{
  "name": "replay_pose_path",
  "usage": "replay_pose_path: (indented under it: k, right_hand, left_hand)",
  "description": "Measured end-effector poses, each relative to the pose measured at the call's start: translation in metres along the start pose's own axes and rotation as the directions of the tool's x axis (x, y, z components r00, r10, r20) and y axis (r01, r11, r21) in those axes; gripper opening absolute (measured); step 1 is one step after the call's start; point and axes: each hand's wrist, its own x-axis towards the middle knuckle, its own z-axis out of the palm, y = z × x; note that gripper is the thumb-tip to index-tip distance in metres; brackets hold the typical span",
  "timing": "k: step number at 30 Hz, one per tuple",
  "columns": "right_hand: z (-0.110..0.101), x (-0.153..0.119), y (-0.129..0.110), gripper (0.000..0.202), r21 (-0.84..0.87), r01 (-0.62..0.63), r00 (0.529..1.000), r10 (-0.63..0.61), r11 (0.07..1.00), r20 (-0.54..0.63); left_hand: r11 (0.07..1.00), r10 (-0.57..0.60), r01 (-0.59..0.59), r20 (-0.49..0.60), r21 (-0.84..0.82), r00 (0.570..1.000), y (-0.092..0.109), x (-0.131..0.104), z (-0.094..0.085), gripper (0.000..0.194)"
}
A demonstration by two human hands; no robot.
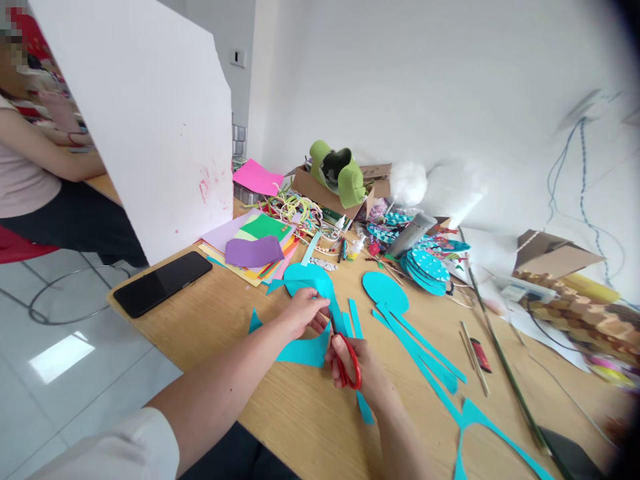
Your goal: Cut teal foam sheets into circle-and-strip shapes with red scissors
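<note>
My left hand (306, 312) is closed on a sheet of turquoise paper (316, 275), pinching it near its right edge. In my right hand (361, 365) are red-handled scissors (356, 368), their blades at the paper just beside my left fingers. Under and around my hands lie turquoise offcuts (303, 351) and narrow strips. A turquoise paper disc (385, 292) rests on the table to the right, with long curved scraps (425, 357) trailing from it toward the front right.
A black phone (163, 283) lies at the left table edge, beside coloured paper sheets (254, 252). Behind stand a cardboard box (320, 190), a metal flask (413, 235) and dotted blue discs (425, 267). A white board (150, 120) separates me from a seated person (30, 160).
</note>
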Motion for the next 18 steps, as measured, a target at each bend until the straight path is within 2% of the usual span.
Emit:
replay_pose_path:
  k: [10,18]
  right_hand:
    - [0.0009,-0.0028,-0.0039,0.064,0.057,-0.008,1.0,0.007,0.998,0.019]
    - [0.0017,-0.0024,-0.0012,0.065,0.083,-0.006,1.0,0.003,0.997,0.03]
  left_hand:
    - [1.0,0.01,-0.01,0.007,-0.027,1.0,-0.001,0.0012,0.0007,0.012]
    - [1.0,0.01,-0.011,-0.034,-0.017,0.999,0.0025,0.0004,-0.0002,0.011]
